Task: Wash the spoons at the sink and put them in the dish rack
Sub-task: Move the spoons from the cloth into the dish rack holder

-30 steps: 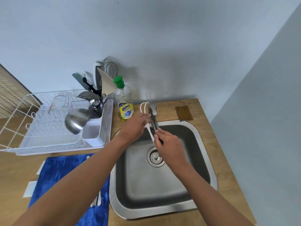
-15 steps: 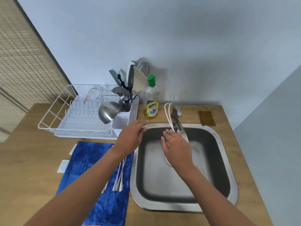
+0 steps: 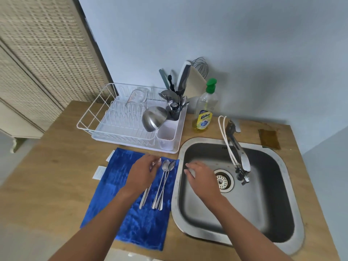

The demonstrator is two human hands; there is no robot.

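A person is standing at a wooden counter, both bare arms reaching forward. The left hand is hovering over a blue cloth with fingers spread and relaxed, holding nothing that I can make out. Just to its right, and partly under it, the spoons are lying side by side on the cloth, bowls pointing away from the person and handles pointing back toward them; some are hidden beneath the palm. The right hand is hanging over the near-left corner of the sink, fingers loosely extended and slightly blurred, gripping nothing. The spoons are looking like thin polished steel, so they are probably light, rigid and slippery once wet; pinching one at the slim middle of its handle seems the surest hold. Beyond the left hand, a white dish rack is sitting on the counter, holding a clear measuring cup and a steel ladle, with a cutlery compartment at its right end carrying dark utensils. A bottle of yellow dish soap is standing beyond and between the two hands. The sink basin is holding only its drain strainer, just right of the right hand, with the tap arching over it and no water visibly running.
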